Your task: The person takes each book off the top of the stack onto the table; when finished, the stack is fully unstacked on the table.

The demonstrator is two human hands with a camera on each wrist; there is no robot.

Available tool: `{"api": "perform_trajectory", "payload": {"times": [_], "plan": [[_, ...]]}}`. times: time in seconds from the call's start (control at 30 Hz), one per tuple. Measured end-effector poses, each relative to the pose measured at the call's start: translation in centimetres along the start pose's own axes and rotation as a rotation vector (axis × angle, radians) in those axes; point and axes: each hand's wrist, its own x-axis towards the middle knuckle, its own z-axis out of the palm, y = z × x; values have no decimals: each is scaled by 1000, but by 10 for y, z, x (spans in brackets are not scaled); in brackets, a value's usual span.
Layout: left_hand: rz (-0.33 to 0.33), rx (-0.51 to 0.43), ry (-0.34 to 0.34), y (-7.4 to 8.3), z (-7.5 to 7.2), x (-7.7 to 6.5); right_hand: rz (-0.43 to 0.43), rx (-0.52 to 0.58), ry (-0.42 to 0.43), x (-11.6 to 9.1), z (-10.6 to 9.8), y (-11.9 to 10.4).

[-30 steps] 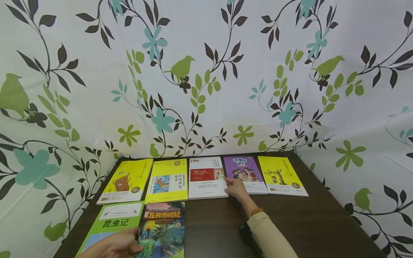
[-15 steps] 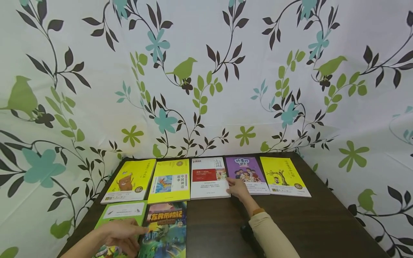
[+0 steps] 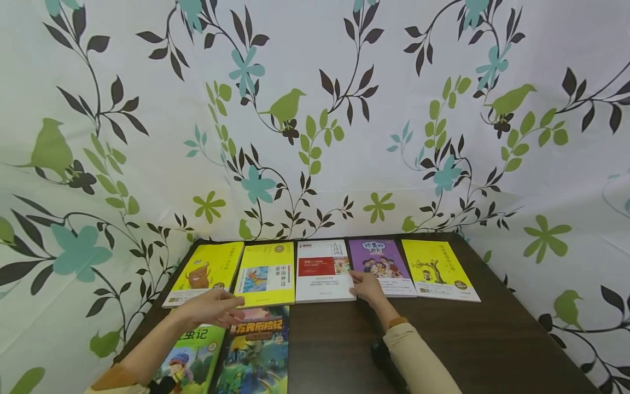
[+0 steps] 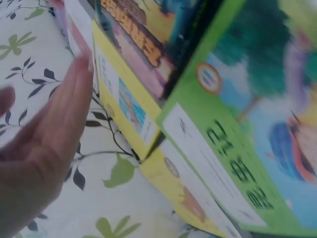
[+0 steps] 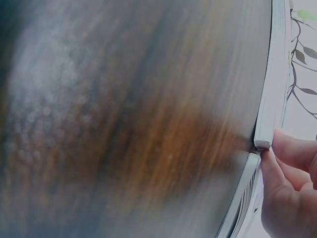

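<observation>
Reaching over the left side of the table, my left hand [image 3: 211, 307] has its fingers extended and holds nothing. Below it lie a green book [image 3: 197, 361], partly covered by the hand and forearm, and a dark comic-style book [image 3: 258, 355]. The left wrist view also shows that hand [image 4: 52, 134] apart from the books. My right hand [image 3: 366, 287] is at the lower right corner of a white book [image 3: 315, 282] with a red band. In the right wrist view, thumb and finger pinch the corner of that white book [image 5: 277, 74].
Along the table's back edge are two yellow books [image 3: 209, 262] [image 3: 268, 251] on the left, a purple book [image 3: 374, 254] and another yellow book [image 3: 438, 260] on the right. Dark wood tabletop [image 3: 334, 350] shows in front. A patterned curtain [image 3: 315, 208] hangs behind.
My left hand has moved from the edge between the green and dark books up and away towards the back row. The right hand stays at the white book's corner.
</observation>
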Motion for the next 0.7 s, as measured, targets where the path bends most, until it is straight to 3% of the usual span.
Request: {"api": "perform_trajectory", "payload": {"times": [0.07,0.2,0.27,0.37,0.57,0.7], "plan": [[95,131,143,3,8,10,-4,-10,4,0,0,0],[256,489,470,11,25,32,-23,-19,8,1,0,2],[307,628,575,16,29,41,-28,-18,11,1,-1,2],[365,764,690,22,28,54,-39,-24,16,2,-2,2],[498,882,892,29,28,82,-44,-37,24,3,-5,3],[530,856,1011,32,34,103,-39,-49,17,4,-7,2]]}}
